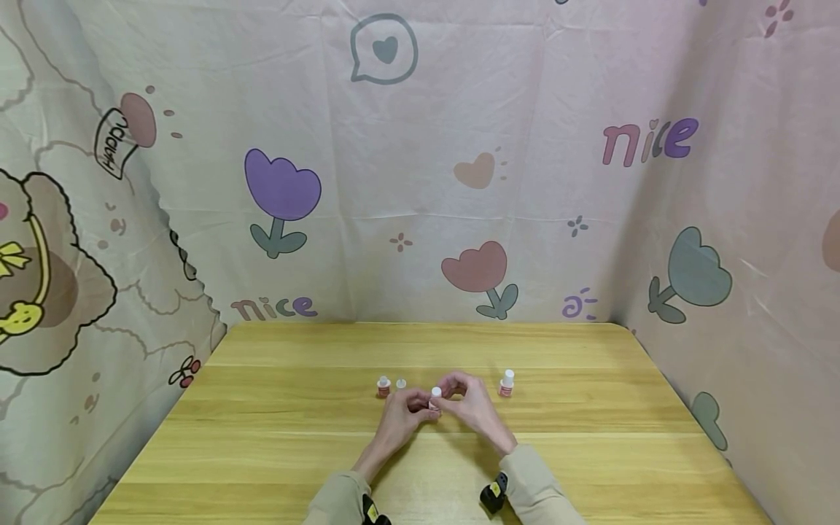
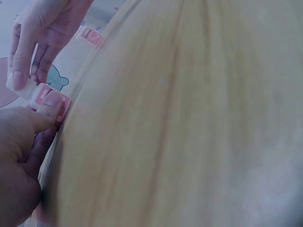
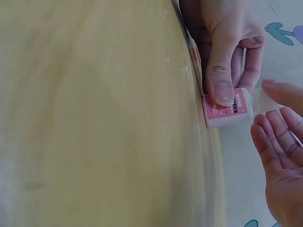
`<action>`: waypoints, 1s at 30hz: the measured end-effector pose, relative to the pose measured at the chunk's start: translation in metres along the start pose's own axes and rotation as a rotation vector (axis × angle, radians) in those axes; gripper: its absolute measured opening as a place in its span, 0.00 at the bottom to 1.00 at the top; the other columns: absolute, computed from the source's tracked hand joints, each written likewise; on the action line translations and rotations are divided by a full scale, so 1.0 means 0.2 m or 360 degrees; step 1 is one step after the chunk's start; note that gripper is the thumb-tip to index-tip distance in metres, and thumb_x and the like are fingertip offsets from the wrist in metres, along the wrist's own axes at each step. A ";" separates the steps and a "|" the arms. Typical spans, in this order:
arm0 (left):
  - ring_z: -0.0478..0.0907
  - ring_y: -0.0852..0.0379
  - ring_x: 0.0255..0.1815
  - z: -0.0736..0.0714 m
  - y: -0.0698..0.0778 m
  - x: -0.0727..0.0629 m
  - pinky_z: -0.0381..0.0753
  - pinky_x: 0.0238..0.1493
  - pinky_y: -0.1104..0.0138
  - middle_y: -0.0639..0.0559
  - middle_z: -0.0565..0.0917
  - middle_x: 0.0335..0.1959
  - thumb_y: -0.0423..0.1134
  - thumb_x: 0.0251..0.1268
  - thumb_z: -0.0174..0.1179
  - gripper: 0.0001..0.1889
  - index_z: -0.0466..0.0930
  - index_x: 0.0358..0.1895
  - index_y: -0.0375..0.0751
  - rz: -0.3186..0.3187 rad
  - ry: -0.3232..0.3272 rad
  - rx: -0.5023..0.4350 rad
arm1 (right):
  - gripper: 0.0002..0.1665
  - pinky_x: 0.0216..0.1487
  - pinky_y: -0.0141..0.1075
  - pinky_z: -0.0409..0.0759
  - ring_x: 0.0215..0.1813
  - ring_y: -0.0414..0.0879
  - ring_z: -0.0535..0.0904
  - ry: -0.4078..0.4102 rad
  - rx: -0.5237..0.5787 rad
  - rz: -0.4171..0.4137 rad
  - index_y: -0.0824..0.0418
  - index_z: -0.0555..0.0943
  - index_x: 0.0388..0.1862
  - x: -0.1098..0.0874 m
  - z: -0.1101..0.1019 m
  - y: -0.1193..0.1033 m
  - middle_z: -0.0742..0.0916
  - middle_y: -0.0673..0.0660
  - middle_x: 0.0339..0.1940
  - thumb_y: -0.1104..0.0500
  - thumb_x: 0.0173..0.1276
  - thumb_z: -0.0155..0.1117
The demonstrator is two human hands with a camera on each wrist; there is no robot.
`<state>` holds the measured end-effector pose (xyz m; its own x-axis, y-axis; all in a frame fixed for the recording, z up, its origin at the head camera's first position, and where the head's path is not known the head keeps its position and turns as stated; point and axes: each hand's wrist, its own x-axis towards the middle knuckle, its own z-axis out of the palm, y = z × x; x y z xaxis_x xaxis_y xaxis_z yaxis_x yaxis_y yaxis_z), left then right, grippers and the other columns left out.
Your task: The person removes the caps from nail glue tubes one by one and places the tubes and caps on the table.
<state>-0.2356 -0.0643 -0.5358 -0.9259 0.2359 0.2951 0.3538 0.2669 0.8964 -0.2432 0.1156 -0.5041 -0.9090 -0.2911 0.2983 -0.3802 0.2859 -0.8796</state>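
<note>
Near the middle of the table, my left hand (image 1: pixel 399 421) holds a small white bottle with a pink label (image 3: pixel 229 109), pinching its body low down with the thumb across the label. My right hand (image 1: pixel 474 405) comes from the other side and pinches the white cap (image 2: pixel 21 86) between thumb and fingers. The bottle stands upright on the wood. Whether the cap sits on the neck or is slightly lifted, I cannot tell.
Left of the hands stands another small pink-labelled bottle (image 1: pixel 383 387) with a greyish top. Beside it a whitish top (image 1: pixel 402 383) shows, partly hidden by the left hand. A capped pink-labelled bottle (image 1: pixel 507 383) stands to the right. A patterned cloth (image 1: pixel 420 182) hangs behind the table (image 1: pixel 295 437).
</note>
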 end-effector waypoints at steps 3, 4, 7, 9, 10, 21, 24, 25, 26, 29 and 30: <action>0.87 0.64 0.34 0.00 0.00 0.00 0.81 0.38 0.75 0.43 0.91 0.33 0.29 0.53 0.73 0.08 0.87 0.37 0.36 -0.0008 0.0003 0.0002 | 0.11 0.50 0.43 0.85 0.38 0.42 0.82 -0.0001 -0.0018 -0.0016 0.68 0.83 0.40 0.00 0.00 0.00 0.88 0.64 0.36 0.68 0.59 0.75; 0.87 0.65 0.33 0.00 0.00 0.00 0.81 0.38 0.75 0.43 0.91 0.33 0.29 0.53 0.73 0.08 0.87 0.37 0.36 -0.0010 0.0004 0.0004 | 0.11 0.50 0.45 0.85 0.39 0.44 0.83 -0.0004 -0.0023 -0.0024 0.69 0.82 0.40 -0.01 0.00 0.00 0.88 0.65 0.36 0.69 0.59 0.74; 0.86 0.66 0.33 0.00 0.00 0.00 0.81 0.38 0.75 0.43 0.91 0.33 0.29 0.53 0.73 0.08 0.87 0.37 0.36 -0.0007 0.0005 0.0008 | 0.11 0.51 0.49 0.85 0.40 0.50 0.84 -0.0015 -0.0041 -0.0038 0.73 0.82 0.41 -0.01 0.00 -0.01 0.87 0.69 0.37 0.73 0.60 0.71; 0.85 0.67 0.33 0.00 0.00 0.00 0.81 0.38 0.75 0.43 0.91 0.33 0.29 0.53 0.73 0.08 0.87 0.37 0.37 -0.0005 0.0006 0.0012 | 0.11 0.51 0.50 0.85 0.41 0.52 0.84 -0.0020 -0.0041 -0.0032 0.74 0.81 0.41 -0.01 0.01 -0.01 0.87 0.70 0.38 0.74 0.59 0.70; 0.85 0.67 0.33 0.00 0.00 0.00 0.81 0.38 0.75 0.43 0.91 0.33 0.29 0.53 0.73 0.08 0.87 0.37 0.37 -0.0005 0.0007 0.0013 | 0.11 0.52 0.49 0.85 0.41 0.51 0.84 -0.0019 -0.0049 -0.0024 0.73 0.81 0.42 -0.01 0.01 -0.01 0.87 0.69 0.38 0.74 0.59 0.70; 0.89 0.58 0.34 0.00 -0.01 0.00 0.83 0.39 0.75 0.43 0.91 0.33 0.30 0.53 0.73 0.08 0.88 0.38 0.37 0.0016 0.0011 0.0014 | 0.12 0.50 0.51 0.84 0.39 0.51 0.83 0.0013 -0.0043 0.0025 0.73 0.81 0.40 -0.01 0.00 -0.09 0.87 0.69 0.37 0.71 0.59 0.73; 0.89 0.59 0.35 0.00 -0.01 0.00 0.82 0.39 0.75 0.44 0.91 0.33 0.30 0.53 0.74 0.08 0.88 0.37 0.38 0.0012 0.0009 0.0026 | 0.11 0.51 0.53 0.84 0.39 0.52 0.83 0.0008 -0.0036 0.0025 0.73 0.82 0.40 -0.01 0.00 -0.10 0.87 0.69 0.37 0.72 0.59 0.73; 0.89 0.60 0.34 0.00 -0.01 0.00 0.82 0.39 0.75 0.44 0.91 0.33 0.30 0.53 0.74 0.08 0.88 0.37 0.38 0.0010 0.0009 0.0031 | 0.11 0.51 0.52 0.84 0.40 0.52 0.83 0.0010 -0.0036 0.0022 0.72 0.82 0.41 -0.01 0.00 -0.08 0.87 0.69 0.38 0.72 0.59 0.73; 0.88 0.60 0.34 0.00 -0.01 0.00 0.82 0.40 0.75 0.44 0.92 0.33 0.31 0.53 0.74 0.08 0.88 0.36 0.38 0.0009 0.0009 0.0035 | 0.11 0.51 0.50 0.84 0.40 0.51 0.83 0.0010 -0.0034 0.0012 0.72 0.82 0.41 0.00 0.01 -0.05 0.87 0.68 0.38 0.72 0.59 0.73; 0.88 0.62 0.34 0.00 -0.01 0.00 0.82 0.40 0.75 0.44 0.91 0.33 0.31 0.53 0.74 0.07 0.87 0.36 0.38 0.0010 0.0007 0.0036 | 0.12 0.52 0.45 0.85 0.41 0.49 0.84 0.0006 -0.0014 -0.0020 0.70 0.83 0.42 0.00 0.00 -0.01 0.88 0.66 0.39 0.70 0.59 0.73; 0.88 0.62 0.34 0.00 -0.01 0.00 0.82 0.40 0.75 0.44 0.91 0.33 0.30 0.53 0.74 0.07 0.87 0.36 0.38 0.0013 0.0008 0.0036 | 0.12 0.52 0.44 0.85 0.41 0.49 0.84 -0.0001 -0.0007 -0.0023 0.69 0.83 0.42 0.00 0.00 -0.01 0.88 0.65 0.39 0.70 0.59 0.74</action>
<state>-0.2366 -0.0647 -0.5367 -0.9235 0.2337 0.3041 0.3642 0.2861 0.8863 -0.2421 0.1149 -0.5033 -0.9032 -0.2957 0.3111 -0.3943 0.2854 -0.8736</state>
